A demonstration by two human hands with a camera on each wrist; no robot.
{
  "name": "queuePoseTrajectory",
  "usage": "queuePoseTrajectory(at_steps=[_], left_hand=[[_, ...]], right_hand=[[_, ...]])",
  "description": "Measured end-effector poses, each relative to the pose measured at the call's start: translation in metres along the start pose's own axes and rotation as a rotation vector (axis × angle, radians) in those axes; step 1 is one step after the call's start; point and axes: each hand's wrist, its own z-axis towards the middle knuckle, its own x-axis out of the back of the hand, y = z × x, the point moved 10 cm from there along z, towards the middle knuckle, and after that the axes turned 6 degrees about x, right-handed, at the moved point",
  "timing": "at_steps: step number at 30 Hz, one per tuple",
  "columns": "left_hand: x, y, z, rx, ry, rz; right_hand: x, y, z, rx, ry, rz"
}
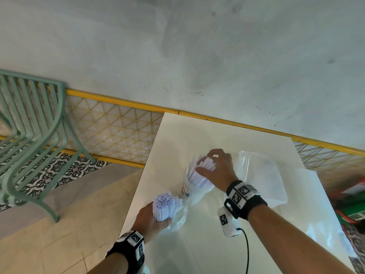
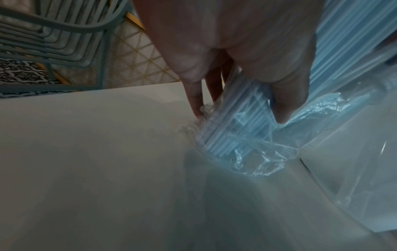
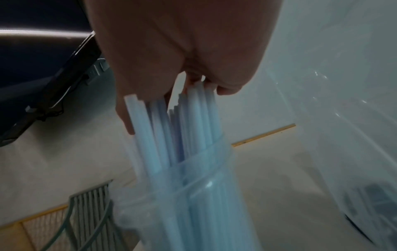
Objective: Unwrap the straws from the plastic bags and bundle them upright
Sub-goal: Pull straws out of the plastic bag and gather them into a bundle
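My left hand [image 1: 152,218] grips a bundle of white straws [image 1: 166,204] standing upright near the white table's [image 1: 207,244] left edge, its lower end still in crumpled clear plastic [image 2: 253,156]. In the left wrist view the fingers [image 2: 287,101] wrap the straws [image 2: 234,122] through the film. My right hand [image 1: 217,169] grasps the top ends of a second straw bundle [image 1: 201,171], tilted, standing in a clear plastic bag [image 1: 195,192]. From the right wrist, the fingers [image 3: 126,117] close round the straw tips [image 3: 189,122] above the bag's mouth [image 3: 206,169].
A large loose clear plastic bag [image 1: 262,175] lies on the table right of my right hand. A green metal chair [image 1: 35,135] stands at the left on patterned floor tiles. A yellow wire fence [image 1: 114,125] runs behind the table. Red and green boxes [image 1: 353,202] sit at the right.
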Motion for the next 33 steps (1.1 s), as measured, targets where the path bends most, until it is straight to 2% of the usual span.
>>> queuePoseTrajectory(at_steps=[2, 7, 12, 16, 22, 25, 28, 33], left_hand=[[0.0, -0.002, 0.0, 0.008, 0.004, -0.001], [0.0, -0.001, 0.0, 0.009, 0.006, 0.005], [0.002, 0.001, -0.002, 0.015, 0.013, -0.016], [0.004, 0.003, -0.004, 0.016, 0.022, -0.043], [0.003, 0.002, -0.004, 0.021, 0.015, -0.053], [0.002, 0.0, -0.003, 0.028, 0.009, -0.057], [0.003, 0.001, -0.004, 0.03, 0.013, -0.052], [0.003, 0.0, -0.002, 0.034, 0.016, -0.049]], right_hand=[[0.001, 0.001, 0.001, 0.022, -0.011, -0.029], [0.016, -0.002, -0.01, 0.087, 0.04, 0.221], [-0.013, -0.009, -0.029, 0.222, -0.021, -0.11], [-0.023, -0.012, -0.016, 0.187, 0.014, -0.242], [-0.032, -0.025, 0.012, 0.113, -0.009, -0.368], [-0.033, -0.026, 0.019, 0.097, 0.015, -0.266], [-0.032, -0.018, 0.022, 0.014, 0.04, -0.112], [-0.015, -0.009, 0.021, -0.087, 0.196, 0.139]])
